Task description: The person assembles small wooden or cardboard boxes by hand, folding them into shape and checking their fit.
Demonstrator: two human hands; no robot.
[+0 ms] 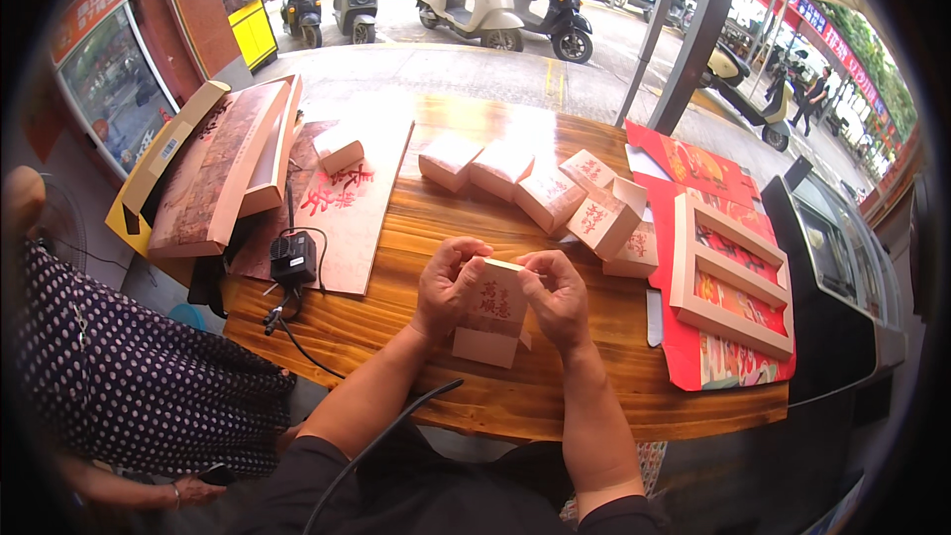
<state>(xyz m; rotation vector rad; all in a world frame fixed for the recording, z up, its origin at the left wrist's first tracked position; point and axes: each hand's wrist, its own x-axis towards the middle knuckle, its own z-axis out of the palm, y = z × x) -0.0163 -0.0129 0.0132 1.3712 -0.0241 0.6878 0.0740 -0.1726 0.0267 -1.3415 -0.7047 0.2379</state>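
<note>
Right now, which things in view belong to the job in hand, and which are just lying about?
In hand or likely related:
- small printed carton, held at its top edge by the left hand and right hand
- similar small boxes
- perhaps the divided tray

Apparently just about:
- black device with cable
- parked scooters

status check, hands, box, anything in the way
Left hand and right hand pinching top edge of small pink carton; carton at near side of table; more cartons beyond; black cable low in view.
</note>
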